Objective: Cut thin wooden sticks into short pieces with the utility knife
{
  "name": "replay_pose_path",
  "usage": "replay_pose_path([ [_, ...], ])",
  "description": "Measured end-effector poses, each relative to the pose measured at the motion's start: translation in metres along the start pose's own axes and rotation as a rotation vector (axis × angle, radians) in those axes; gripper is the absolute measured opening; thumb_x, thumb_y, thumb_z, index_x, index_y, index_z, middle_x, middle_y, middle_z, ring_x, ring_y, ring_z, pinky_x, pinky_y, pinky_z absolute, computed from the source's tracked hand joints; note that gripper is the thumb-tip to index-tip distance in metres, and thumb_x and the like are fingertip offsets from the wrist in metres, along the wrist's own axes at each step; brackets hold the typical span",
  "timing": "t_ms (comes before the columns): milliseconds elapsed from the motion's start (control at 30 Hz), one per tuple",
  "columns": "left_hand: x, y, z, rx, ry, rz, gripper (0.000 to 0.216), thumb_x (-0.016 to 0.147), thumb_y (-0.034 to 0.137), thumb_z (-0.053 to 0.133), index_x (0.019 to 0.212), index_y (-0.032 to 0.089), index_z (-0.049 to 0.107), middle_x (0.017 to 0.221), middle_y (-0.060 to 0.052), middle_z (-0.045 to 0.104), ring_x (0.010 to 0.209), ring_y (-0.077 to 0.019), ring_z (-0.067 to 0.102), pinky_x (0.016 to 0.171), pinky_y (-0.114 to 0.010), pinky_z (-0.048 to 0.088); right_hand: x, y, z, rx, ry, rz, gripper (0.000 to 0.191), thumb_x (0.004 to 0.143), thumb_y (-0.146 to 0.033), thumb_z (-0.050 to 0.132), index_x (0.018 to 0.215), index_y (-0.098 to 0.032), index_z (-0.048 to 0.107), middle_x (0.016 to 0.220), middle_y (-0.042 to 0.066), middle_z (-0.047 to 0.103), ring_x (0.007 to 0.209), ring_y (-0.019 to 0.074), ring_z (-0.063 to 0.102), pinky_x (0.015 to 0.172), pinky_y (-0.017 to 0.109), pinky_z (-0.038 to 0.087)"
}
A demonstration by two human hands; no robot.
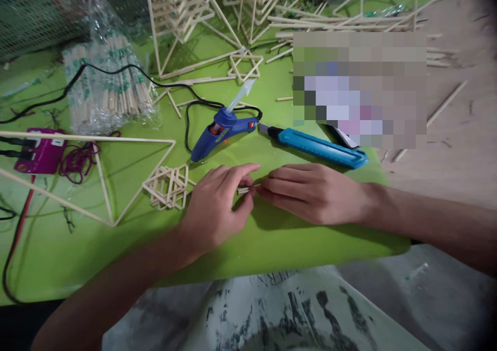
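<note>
Dim light, soft shadows (right edge blackened)

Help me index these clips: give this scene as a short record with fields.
Surface: green table
Right hand: pinching short sticks
Left hand: at the sticks' ends, curled around them; contact unclear
Glue gun: blue, on the table beyond the left hand
Cutter: blue, blade exposed, beyond the right hand
Lattice: small, wooden, just left of the left hand
Bag: clear plastic, far left, holding more sticks

Magenta socket box (45,157) — tangled cord (77,160)
</note>
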State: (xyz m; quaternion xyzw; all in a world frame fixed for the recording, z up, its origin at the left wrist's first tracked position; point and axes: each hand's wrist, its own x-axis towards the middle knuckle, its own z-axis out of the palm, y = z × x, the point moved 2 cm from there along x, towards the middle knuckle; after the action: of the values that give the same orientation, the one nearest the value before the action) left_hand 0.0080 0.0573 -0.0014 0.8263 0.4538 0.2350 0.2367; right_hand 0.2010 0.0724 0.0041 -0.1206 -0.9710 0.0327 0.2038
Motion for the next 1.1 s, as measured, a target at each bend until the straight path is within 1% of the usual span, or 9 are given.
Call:
replay_pose_path([
  [200,0.001,-0.001,0.001,-0.028,0.003,0.002,0.042,0.083,0.009,0.059,0.123,0.02,0.054,0.092,0.001,0.071,0.088,-0.0143,0.064,0.086,-0.031,0.051,-0.003,0.008,-0.009,0.022,0.002,0.043,0.016,0.094,-0.013,0.05,0.098,-0.013,0.065,0.095,0.01,0.069,0.093,0.0198,0.062,0.074,0.035,0.056],
  [333,0.001,-0.001,0.001,-0.039,0.008,0.002,0.041,0.083,0.009,0.06,0.121,0.021,0.055,0.09,0.001,0.071,0.087,-0.0137,0.064,0.087,-0.03,0.051,-0.012,0.026,-0.025,-0.011,0.123,0.239,0.02,0.093,-0.015,0.051,0.106,-0.023,0.065,0.095,0.005,0.07,0.087,0.0189,0.063,0.077,0.037,0.055],
  [433,0.002,-0.001,0.001,-0.035,0.013,0.009,0.04,0.084,0.009,0.06,0.121,0.021,0.055,0.091,0.001,0.071,0.087,-0.0132,0.065,0.087,-0.03,0.05,-0.016,0.037,-0.028,-0.002,0.092,0.342,0.02,0.094,-0.018,0.05,0.103,-0.027,0.066,0.09,0.004,0.069,0.084,0.0193,0.062,0.075,0.038,0.054],
  [533,0.002,0.0,0.001,-0.017,0.029,0.01,0.038,0.084,0.01,0.06,0.12,0.021,0.055,0.09,0.001,0.071,0.086,-0.0134,0.065,0.087,-0.03,0.051,-0.017,0.043,-0.024,0.008,0.029,0.342,0.019,0.095,-0.021,0.049,0.097,-0.025,0.067,0.091,0.005,0.069,0.085,0.0196,0.062,0.075,0.037,0.053],
  [633,0.001,0.0,0.0,0.005,0.043,0.0,0.037,0.083,0.01,0.061,0.119,0.02,0.056,0.089,0.001,0.071,0.084,-0.0132,0.065,0.086,-0.03,0.051,-0.017,0.045,-0.021,-0.074,0.037,0.406,0.019,0.095,-0.023,0.048,0.095,-0.02,0.067,0.096,0.009,0.068,0.087,0.0202,0.061,0.074,0.036,0.051],
  [800,0.0,0.001,0.0,0.041,0.055,0.01,0.039,0.082,0.009,0.062,0.119,0.02,0.056,0.09,0.002,0.07,0.084,-0.0131,0.064,0.086,-0.03,0.051,-0.019,0.046,-0.019,-0.213,-0.008,0.551,0.023,0.09,-0.03,0.055,0.106,-0.017,0.065,0.103,0.013,0.065,0.089,0.0253,0.06,0.069,0.038,0.049],
  [933,0.0,0.0,0.001,0.007,0.057,-0.005,0.04,0.081,0.009,0.062,0.119,0.02,0.056,0.089,0.002,0.07,0.083,-0.0118,0.065,0.084,-0.028,0.051,-0.02,0.046,-0.016,-0.221,-0.059,0.579,0.027,0.091,-0.028,0.051,0.113,-0.018,0.064,0.103,0.013,0.064,0.087,0.0239,0.059,0.068,0.037,0.047],
  [1000,0.0,0.0,0.001,-0.005,0.059,-0.01,0.04,0.081,0.009,0.063,0.119,0.02,0.056,0.089,0.002,0.07,0.083,-0.0114,0.065,0.084,-0.027,0.051,-0.02,0.047,-0.017,-0.229,-0.037,0.579,0.027,0.092,-0.026,0.049,0.113,-0.018,0.064,0.104,0.013,0.064,0.088,0.0241,0.058,0.07,0.038,0.047],
  [1100,0.0,0.001,0.001,0.002,0.061,-0.011,0.039,0.082,0.01,0.062,0.119,0.021,0.056,0.089,0.002,0.07,0.082,-0.0118,0.065,0.084,-0.028,0.051,-0.017,0.042,-0.02,-0.167,-0.006,0.479,0.023,0.093,-0.029,0.05,0.107,-0.019,0.065,0.103,0.012,0.065,0.091,0.0237,0.058,0.075,0.04,0.047],
])
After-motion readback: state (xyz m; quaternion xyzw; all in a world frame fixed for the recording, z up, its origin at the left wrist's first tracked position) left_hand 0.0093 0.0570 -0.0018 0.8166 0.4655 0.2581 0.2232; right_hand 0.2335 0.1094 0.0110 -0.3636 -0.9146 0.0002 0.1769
